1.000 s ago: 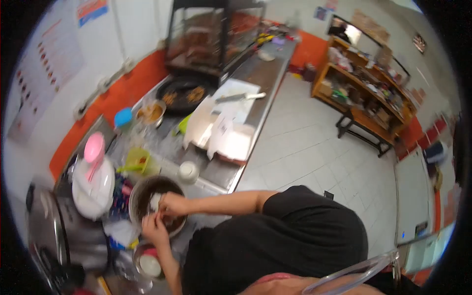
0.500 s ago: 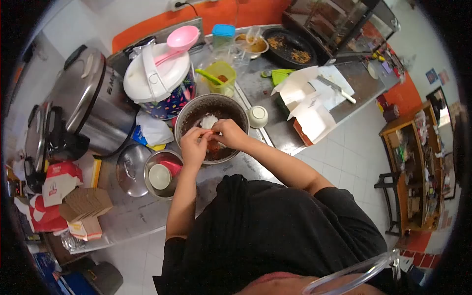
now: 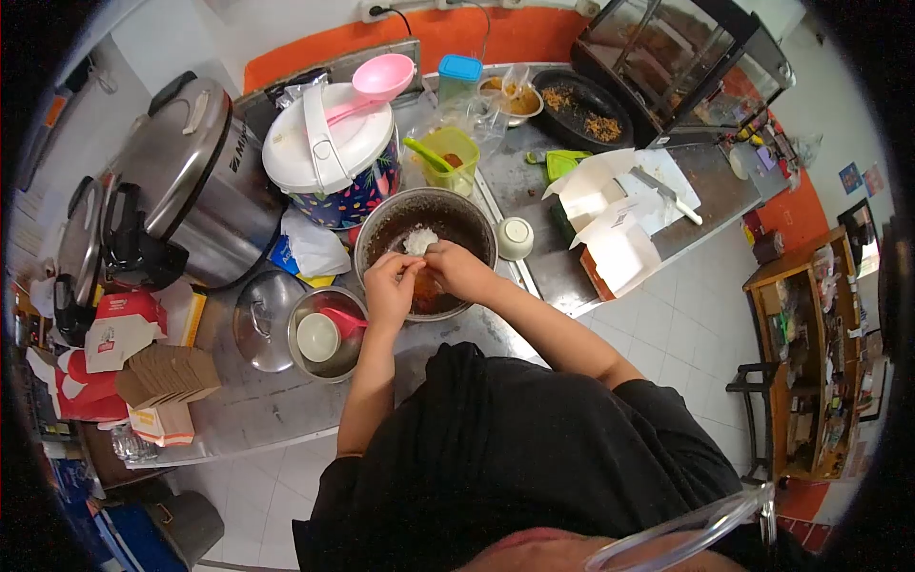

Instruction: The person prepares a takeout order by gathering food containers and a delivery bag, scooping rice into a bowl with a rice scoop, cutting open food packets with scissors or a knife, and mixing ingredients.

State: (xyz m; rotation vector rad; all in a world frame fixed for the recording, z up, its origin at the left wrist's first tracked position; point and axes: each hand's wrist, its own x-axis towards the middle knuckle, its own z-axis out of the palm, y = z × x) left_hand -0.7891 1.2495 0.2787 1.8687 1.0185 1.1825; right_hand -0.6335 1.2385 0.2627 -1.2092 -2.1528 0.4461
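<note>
A deep metal pot (image 3: 482, 212) stands at the front of the steel counter, its inner wall stained dark brown. A white clump (image 3: 420, 241) and some reddish-orange stuff (image 3: 426, 292) lie inside it. My left hand (image 3: 389, 291) is over the pot's near left side with its fingers pinched. My right hand (image 3: 461, 274) comes in from the right, also pinched, and its fingertips meet those of the left. Whatever is between the fingertips is too small to make out. Close to the pot's right side sits a small white cup (image 3: 516, 238).
On the left are a bowl (image 3: 355, 364) with a white cup inside, a metal lid (image 3: 264, 324), a patterned bucket (image 3: 348, 188) and a large steel cooker (image 3: 219, 214). Behind the pot is a yellow-green container (image 3: 464, 179). Open paper boxes (image 3: 624, 253) and a knife (image 3: 679, 203) lie right.
The camera view has shifted, so the counter and its things appear farther right. Both hands remain together over the pot, and the fingers have moved slightly.
</note>
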